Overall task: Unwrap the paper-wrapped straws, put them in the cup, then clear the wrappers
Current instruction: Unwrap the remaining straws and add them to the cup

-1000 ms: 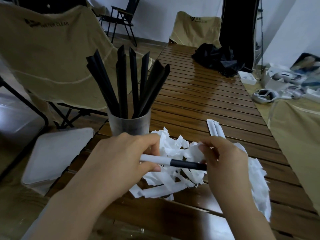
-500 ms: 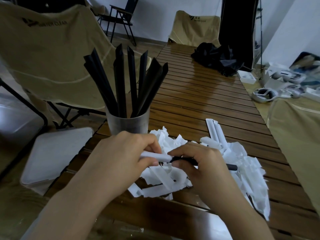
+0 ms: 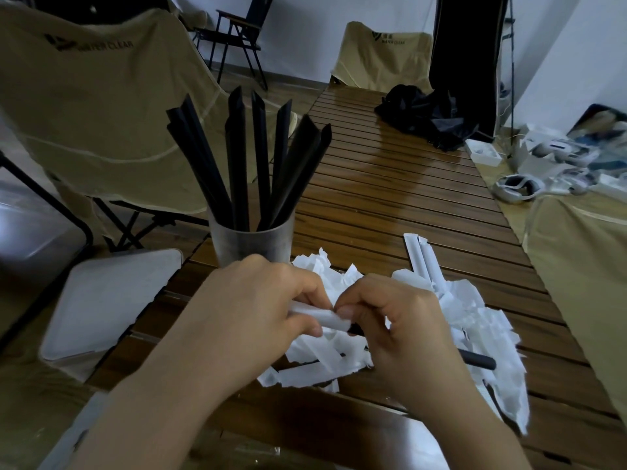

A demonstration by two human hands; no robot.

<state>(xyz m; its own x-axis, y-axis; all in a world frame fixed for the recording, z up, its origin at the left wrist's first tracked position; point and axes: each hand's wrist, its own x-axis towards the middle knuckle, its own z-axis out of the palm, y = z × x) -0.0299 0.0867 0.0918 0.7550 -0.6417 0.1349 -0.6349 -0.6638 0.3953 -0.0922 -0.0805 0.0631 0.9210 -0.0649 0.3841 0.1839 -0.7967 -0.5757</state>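
While the left hand pinches the paper sleeve and the right hand grips the black straw over the wrapper heap near the table's front edge, a jerky pull could tear paper inside or knock the cup.

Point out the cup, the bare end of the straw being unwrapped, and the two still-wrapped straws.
cup (image 3: 251, 244): head view, on its frosted side wall.
bare straw end (image 3: 480, 361): head view, on the black tip past the right hand.
wrapped straws (image 3: 422, 257): head view, on their white paper.
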